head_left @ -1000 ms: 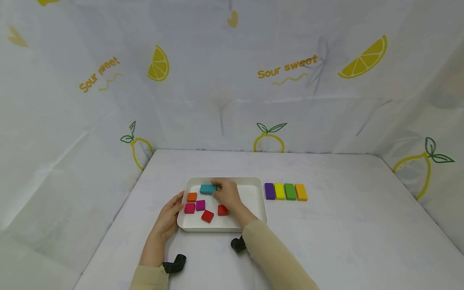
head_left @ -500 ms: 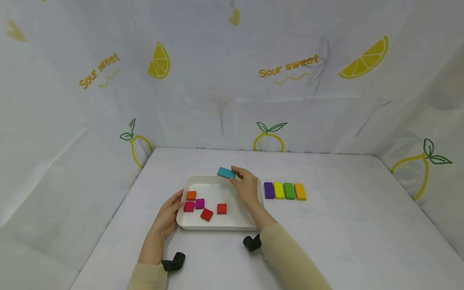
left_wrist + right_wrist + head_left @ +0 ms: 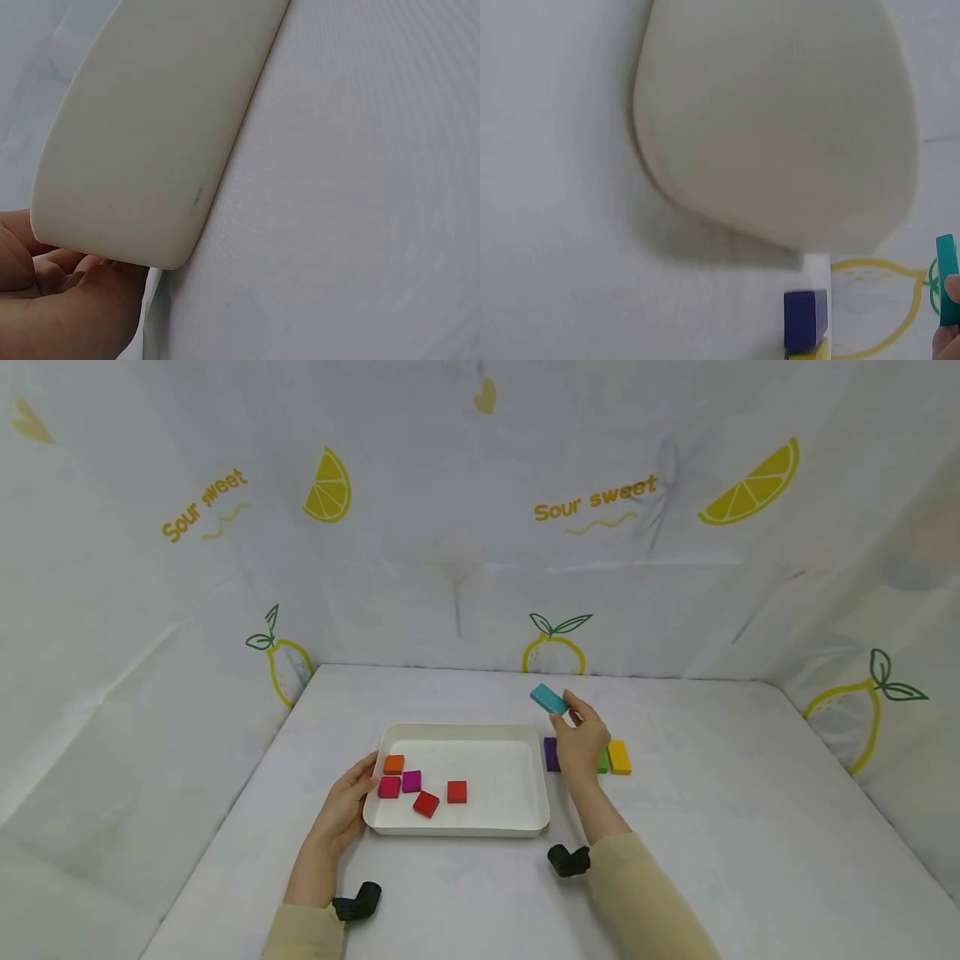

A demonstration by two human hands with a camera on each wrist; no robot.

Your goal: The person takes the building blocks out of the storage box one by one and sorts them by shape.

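Between thumb and fingers my right hand (image 3: 583,745) pinches a teal rectangular block (image 3: 549,699) in the air, just past the tray's right end. The teal block (image 3: 947,277) also shows at the right edge of the right wrist view. My left hand (image 3: 345,806) holds the left end of a white tray (image 3: 480,832), its thumb at the rim. The left wrist view shows curled fingers (image 3: 82,307) against the tray's end. In the tray lie an orange block (image 3: 393,765), a pink block (image 3: 389,787), a purple-magenta block (image 3: 412,781) and two red blocks (image 3: 457,792).
Right of the tray stands a row of blocks, partly behind my right hand: a dark purple block (image 3: 551,754), a mostly hidden green one (image 3: 603,762) and an orange-yellow block (image 3: 620,757). A yellow block (image 3: 810,354) peeks out in the right wrist view. A lemon-print cloth hangs behind.
My right hand has lifted the teal block out of the tray's upper left and carried it right, past the tray's right end. The left hand stays at the tray.
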